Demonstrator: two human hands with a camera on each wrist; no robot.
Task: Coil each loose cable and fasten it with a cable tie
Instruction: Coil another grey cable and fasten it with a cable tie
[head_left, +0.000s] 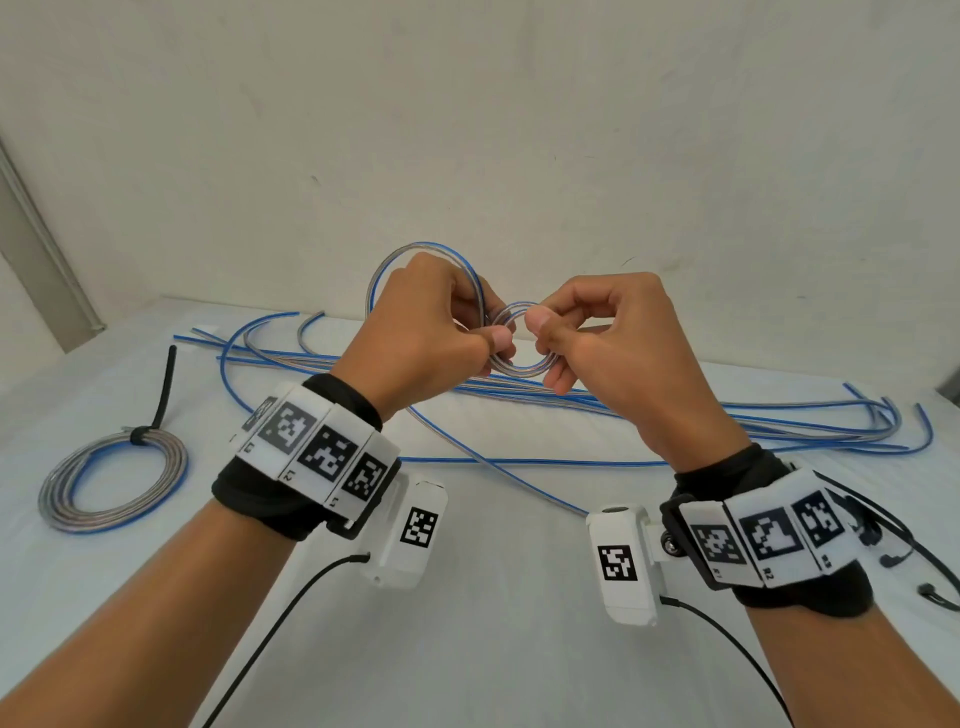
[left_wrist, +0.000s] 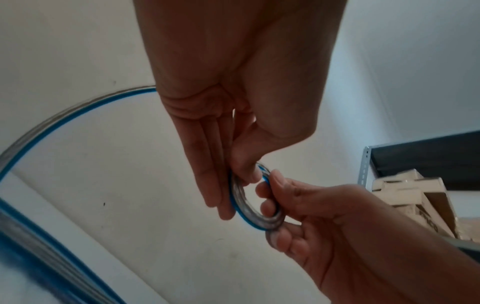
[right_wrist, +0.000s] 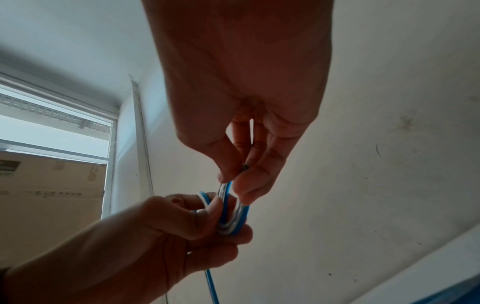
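Note:
Both hands are raised above the white table (head_left: 493, 597) and share a small coil (head_left: 519, 371) of clear cable with a blue stripe. My left hand (head_left: 493, 347) pinches the coil's left side between thumb and fingers. On the opposite side my right hand (head_left: 543, 332) pinches it. From the left wrist the coil (left_wrist: 248, 214) sits edge-on between my left hand (left_wrist: 233, 185) and my right hand (left_wrist: 280, 207). From the right wrist my right hand (right_wrist: 235, 181) holds the coil (right_wrist: 233, 214) above my left hand (right_wrist: 207, 218). A wider loop (head_left: 382, 275) of the same cable arcs behind the left hand.
Several loose blue-striped cables (head_left: 701, 418) lie across the back of the table. A finished coil (head_left: 111, 483) bound by a black cable tie (head_left: 156, 400) lies at the left. Black wires (head_left: 914, 571) lie near the right wrist. A shelf with cardboard boxes (left_wrist: 410, 195) stands to the right.

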